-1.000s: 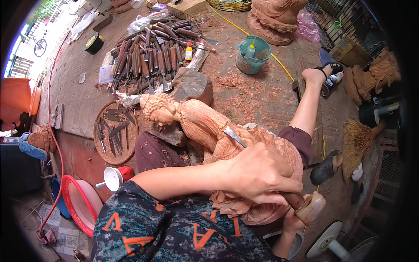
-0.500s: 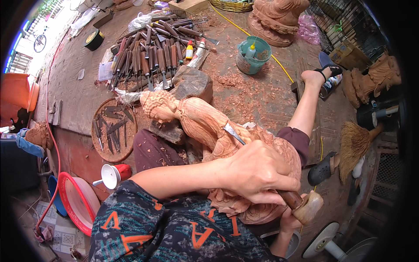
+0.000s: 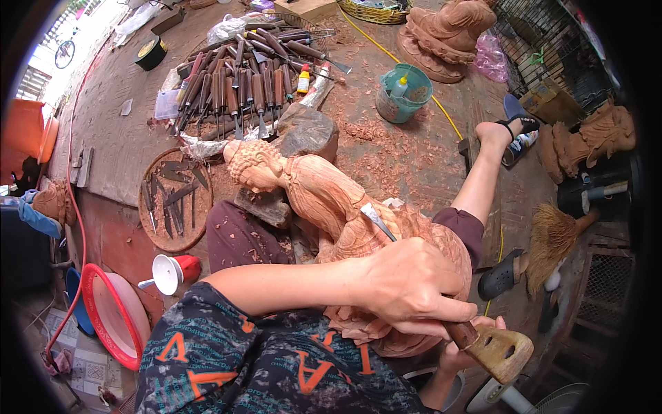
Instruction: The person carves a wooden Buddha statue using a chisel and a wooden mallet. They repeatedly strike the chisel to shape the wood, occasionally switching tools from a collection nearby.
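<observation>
A reddish carved wooden statue [image 3: 324, 190] lies across my lap, its curly-haired head toward the left. My left hand [image 3: 417, 286] is closed around a chisel [image 3: 376, 219]. The chisel's flat metal blade points up-left against the carved folds, and its brown handle sticks out below my fist. Right at the handle's end is a worn wooden mallet [image 3: 505, 355] with dark holes in its face. My right hand [image 3: 455, 355], partly hidden behind the chisel handle and mallet, is closed on the mallet.
Many wood-handled chisels [image 3: 238, 86] lie piled beyond the statue. A round tray [image 3: 153, 231] of dark blades is at left. A wooden block [image 3: 307, 131] sits beside the statue's head. Farther back are a teal bucket [image 3: 414, 107] and another carving [image 3: 441, 38]. A broom [image 3: 555, 241] lies right.
The mallet has shifted a little right and down, and turned so its holed face shows. The left hand stays on the chisel, with its blade slightly lower and to the right.
</observation>
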### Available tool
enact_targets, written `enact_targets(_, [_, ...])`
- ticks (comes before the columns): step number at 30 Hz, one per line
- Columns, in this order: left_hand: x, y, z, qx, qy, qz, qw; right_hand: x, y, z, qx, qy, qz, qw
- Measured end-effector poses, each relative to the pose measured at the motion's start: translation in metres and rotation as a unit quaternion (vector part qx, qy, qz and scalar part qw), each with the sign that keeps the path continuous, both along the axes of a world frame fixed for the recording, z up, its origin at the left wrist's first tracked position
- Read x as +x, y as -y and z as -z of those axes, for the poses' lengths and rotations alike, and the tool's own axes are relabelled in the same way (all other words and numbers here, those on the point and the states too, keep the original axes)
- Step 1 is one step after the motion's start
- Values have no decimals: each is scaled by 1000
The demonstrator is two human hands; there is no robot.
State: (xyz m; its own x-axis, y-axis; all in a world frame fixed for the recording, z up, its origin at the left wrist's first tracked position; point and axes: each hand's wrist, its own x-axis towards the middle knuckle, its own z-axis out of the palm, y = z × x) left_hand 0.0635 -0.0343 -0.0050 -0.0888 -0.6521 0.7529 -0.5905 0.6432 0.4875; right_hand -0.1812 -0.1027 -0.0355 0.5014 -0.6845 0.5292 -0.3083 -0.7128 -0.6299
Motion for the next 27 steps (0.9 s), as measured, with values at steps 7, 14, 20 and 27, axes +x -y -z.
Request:
enact_targets(7, [3, -2, -1, 5, -24, -2, 1000, 9, 1, -11, 34, 78, -15, 996])
enact_targets(14, [10, -8, 1, -14, -50, 23, 998, 17, 10, -33, -62, -163, 57, 983])
enact_targets(20, [16, -16, -7, 12, -83, 44, 995, 28, 16, -44, -88, -65, -41, 993])
enact_targets(27, [14, -16, 0, -4, -99, 60, 993, 30, 24, -44, -129, -48, -70, 988])
